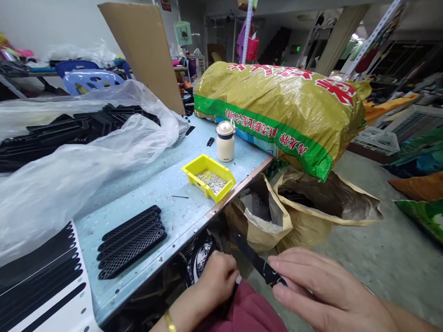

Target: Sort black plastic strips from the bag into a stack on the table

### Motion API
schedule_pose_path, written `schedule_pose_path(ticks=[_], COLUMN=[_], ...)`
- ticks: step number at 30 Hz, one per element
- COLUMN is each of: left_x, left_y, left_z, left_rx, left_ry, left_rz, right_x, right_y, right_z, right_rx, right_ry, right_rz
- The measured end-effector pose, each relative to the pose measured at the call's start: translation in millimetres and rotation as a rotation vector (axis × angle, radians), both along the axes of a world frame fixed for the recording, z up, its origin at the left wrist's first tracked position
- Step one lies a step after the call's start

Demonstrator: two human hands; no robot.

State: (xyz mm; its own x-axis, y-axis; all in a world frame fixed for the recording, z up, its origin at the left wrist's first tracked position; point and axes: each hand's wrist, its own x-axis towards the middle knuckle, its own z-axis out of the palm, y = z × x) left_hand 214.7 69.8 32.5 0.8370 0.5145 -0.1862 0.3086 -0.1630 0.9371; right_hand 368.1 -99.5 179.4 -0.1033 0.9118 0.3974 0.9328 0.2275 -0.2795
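My right hand [316, 288] pinches a long, flat black piece [254, 260] between thumb and fingers, above the floor at the table's near side. Thin white marks show on its lower part, and its far end points toward the paper bags. My left hand [218, 274] is curled closed over the dark red cloth on my lap; whatever it holds, if anything, is hidden. On the table left of my hands lies a row of black textured strips [133, 242] with rounded ends. Beyond them sits a yellow bin [211, 177] holding many small metal parts.
A cream bottle [225, 143] stands behind the bin on the blue table [152, 184]. Clear plastic [114, 147] with black parts covers the left side, above a white sheet [57, 309] with black strips. Open paper bags [301, 226] stand below a large gold-green sack [277, 106].
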Motion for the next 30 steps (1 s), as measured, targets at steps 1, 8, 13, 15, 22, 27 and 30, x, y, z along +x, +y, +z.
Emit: schedule_pose_path(ticks=[1,8,13,15,22,27,30], left_x=[-6,-34,-33,-33,-43,-52,-58], left_y=[9,46,50,50,51,52,50], left_z=[7.1,59.7,73.8,76.2,77.4,69.1,65.0], left_rx=[-0.027,-0.337,-0.338,-0.399,-0.519,-0.394,-0.219], left_ry=[-0.027,-0.205,-0.243,-0.272,-0.333,-0.296,-0.242], left_rz=[0.083,0.361,0.109,0.04,0.16,0.39,0.424], right_x=[-1,-5,-11,-13,-8,27,42], right_y=[2,12,19,22,35,53,59], right_z=[0.1,-4.8,1.3,3.3,-20.2,-71.1,-81.0], right_rx=[-0.006,0.036,0.054,0.073,0.111,0.092,0.077], right_ry=[0.003,0.013,-0.008,-0.014,0.075,0.217,0.316], right_rz=[0.024,0.095,0.181,0.183,0.16,0.054,-0.107])
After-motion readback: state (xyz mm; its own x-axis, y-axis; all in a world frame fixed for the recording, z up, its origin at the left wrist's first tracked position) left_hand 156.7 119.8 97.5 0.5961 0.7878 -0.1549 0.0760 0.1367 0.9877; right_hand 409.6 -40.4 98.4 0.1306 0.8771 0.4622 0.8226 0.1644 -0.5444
